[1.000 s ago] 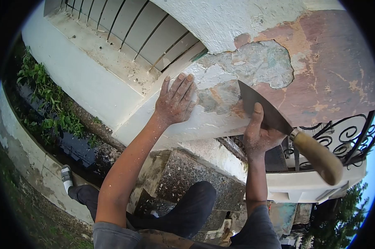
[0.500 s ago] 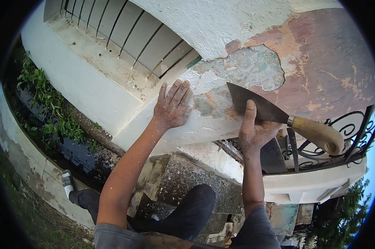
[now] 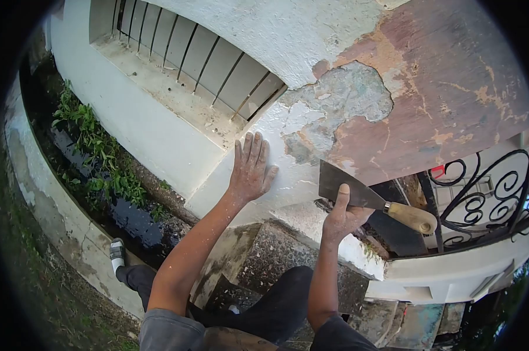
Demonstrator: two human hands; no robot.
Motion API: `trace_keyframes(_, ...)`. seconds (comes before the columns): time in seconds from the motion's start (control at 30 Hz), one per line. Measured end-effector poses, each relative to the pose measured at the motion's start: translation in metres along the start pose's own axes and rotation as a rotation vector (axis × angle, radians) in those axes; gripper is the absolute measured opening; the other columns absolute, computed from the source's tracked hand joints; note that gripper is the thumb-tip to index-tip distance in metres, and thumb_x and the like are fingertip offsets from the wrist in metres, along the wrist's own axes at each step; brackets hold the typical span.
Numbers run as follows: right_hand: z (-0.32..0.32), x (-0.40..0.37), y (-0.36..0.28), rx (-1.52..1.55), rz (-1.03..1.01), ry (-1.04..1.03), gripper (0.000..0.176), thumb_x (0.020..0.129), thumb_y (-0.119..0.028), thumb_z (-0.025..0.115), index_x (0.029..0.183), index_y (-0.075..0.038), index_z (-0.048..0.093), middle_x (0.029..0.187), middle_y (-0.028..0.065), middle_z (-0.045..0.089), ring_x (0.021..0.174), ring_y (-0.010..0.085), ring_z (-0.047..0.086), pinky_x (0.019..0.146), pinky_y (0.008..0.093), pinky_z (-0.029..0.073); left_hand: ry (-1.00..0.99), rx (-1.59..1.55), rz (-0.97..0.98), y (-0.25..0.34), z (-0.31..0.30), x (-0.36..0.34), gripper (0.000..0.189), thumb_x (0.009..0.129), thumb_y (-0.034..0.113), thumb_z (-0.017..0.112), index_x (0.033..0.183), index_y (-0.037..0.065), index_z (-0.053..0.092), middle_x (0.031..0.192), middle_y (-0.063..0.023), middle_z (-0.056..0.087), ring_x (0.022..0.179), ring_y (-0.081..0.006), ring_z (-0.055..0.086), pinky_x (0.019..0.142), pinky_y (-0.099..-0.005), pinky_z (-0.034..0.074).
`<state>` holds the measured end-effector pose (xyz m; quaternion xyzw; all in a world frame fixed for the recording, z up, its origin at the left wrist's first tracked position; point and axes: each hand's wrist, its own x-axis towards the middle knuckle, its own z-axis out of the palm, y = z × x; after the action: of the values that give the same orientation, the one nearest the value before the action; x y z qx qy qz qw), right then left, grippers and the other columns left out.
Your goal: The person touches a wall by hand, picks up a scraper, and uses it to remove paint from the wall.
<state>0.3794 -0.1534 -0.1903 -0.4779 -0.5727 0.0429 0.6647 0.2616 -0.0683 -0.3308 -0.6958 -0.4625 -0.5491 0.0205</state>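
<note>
Wood handle of the scraper point(image 3: 361, 192) sits in the right hand point(image 3: 342, 215), fingers wrapped shut round the neck w/ the index finger laid flat up the back of the blade. Handle end sticks out to the right, free.

Diff from a sec ago: the blade was pushed flat into the flaky stuff at the lower edge of the bare patch point(image 3: 340, 99). Now it's slid down and nearer, so only its far left corner overlaps the bottom edge of the wall point(image 3: 288, 35). Can't tell if it's touching or just off it. Looks to me like one scraping stroke ran out at the bottom edge. Not a regrip, the hold is the same tbh. Patch looks approx the same too, grey and rusty w/ curled white paint at its left rim, so not much came off in that pass imo.

Left hand point(image 3: 251, 169) hasn't let go: open palm flat on the white paint just left of the patch, fingers together pointing up the wall, holding nothing, just bracing.

Round that: window bars point(image 3: 200, 52) far left, black iron railing point(image 3: 481, 199) on the right behind the handle, dark stone step point(image 3: 276, 251) near, under both arms. Weeds point(image 3: 100, 152) and a shoe point(image 3: 117, 250) down on the left.
</note>
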Motion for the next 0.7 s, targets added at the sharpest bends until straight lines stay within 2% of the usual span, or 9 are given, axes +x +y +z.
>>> trace_keyframes(0.17, -0.011, -0.027, 0.025, 0.100, 0.104, 0.137, 0.038, 0.080, -0.005, 0.057, 0.107, 0.005, 0.032, 0.098, 0.0157, 0.050, 0.090, 0.0176, 0.052, 0.080, 0.0289, 0.043, -0.151, 0.004, 0.100, 0.011, -0.004, -0.007, 0.070, 0.083, 0.031, 0.050, 0.127, -0.013, 0.019, 0.134, -0.0353, 0.008, 0.126, -0.0481, 0.005, 0.100, -0.0585, 0.006)
trace_keyframes(0.3, -0.023, -0.036, 0.034, 0.142, 0.118, 0.175, 0.036, 0.081, -0.004, 0.055, 0.106, 0.003, 0.031, 0.097, 0.0158, 0.051, 0.088, 0.0178, 0.053, 0.080, 0.0298, 0.043, -0.050, 0.025, 0.124, 0.019, -0.012, 0.039, 0.076, 0.080, 0.035, 0.050, 0.129, -0.011, 0.015, 0.135, -0.0345, 0.004, 0.127, -0.0482, 0.002, 0.100, -0.0585, 0.001)
trace_keyframes(0.4, -0.024, -0.039, 0.039, 0.151, 0.085, 0.264, 0.035, 0.081, -0.004, 0.055, 0.106, 0.003, 0.031, 0.095, 0.0159, 0.052, 0.086, 0.0172, 0.054, 0.078, 0.0293, 0.044, 0.109, 0.016, 0.180, 0.033, -0.007, 0.063, 0.077, 0.079, 0.037, 0.050, 0.130, -0.009, 0.014, 0.136, -0.0333, 0.003, 0.127, -0.0475, 0.000, 0.099, -0.0596, -0.001)
trace_keyframes(0.5, -0.031, -0.039, 0.041, 0.149, 0.058, 0.174, 0.034, 0.081, -0.004, 0.055, 0.105, 0.003, 0.032, 0.096, 0.0161, 0.052, 0.087, 0.0175, 0.053, 0.079, 0.0297, 0.043, 0.140, 0.109, 0.297, 0.025, 0.011, 0.051, 0.077, 0.079, 0.038, 0.051, 0.130, -0.008, 0.017, 0.137, -0.0318, 0.004, 0.127, -0.0472, 0.000, 0.098, -0.0609, -0.002)
trace_keyframes(0.6, -0.036, -0.033, 0.038, 0.205, 0.079, 0.217, 0.034, 0.081, -0.004, 0.055, 0.106, 0.003, 0.032, 0.097, 0.0159, 0.051, 0.089, 0.0178, 0.052, 0.081, 0.0308, 0.042, 0.021, 0.211, 0.400, 0.014, 0.030, 0.010, 0.074, 0.079, 0.039, 0.051, 0.129, -0.007, 0.021, 0.137, -0.0314, 0.005, 0.127, -0.0481, 0.001, 0.098, -0.0612, -0.001)
trace_keyframes(0.7, -0.041, -0.020, 0.035, 0.241, 0.058, 0.355, 0.034, 0.081, -0.004, 0.055, 0.106, 0.003, 0.032, 0.098, 0.0159, 0.050, 0.091, 0.0178, 0.052, 0.083, 0.0316, 0.041, -0.092, 0.188, 0.432, 0.017, 0.033, -0.023, 0.071, 0.078, 0.035, 0.054, 0.130, -0.002, 0.023, 0.138, -0.0279, 0.009, 0.128, -0.0463, 0.005, 0.099, -0.0608, 0.004)
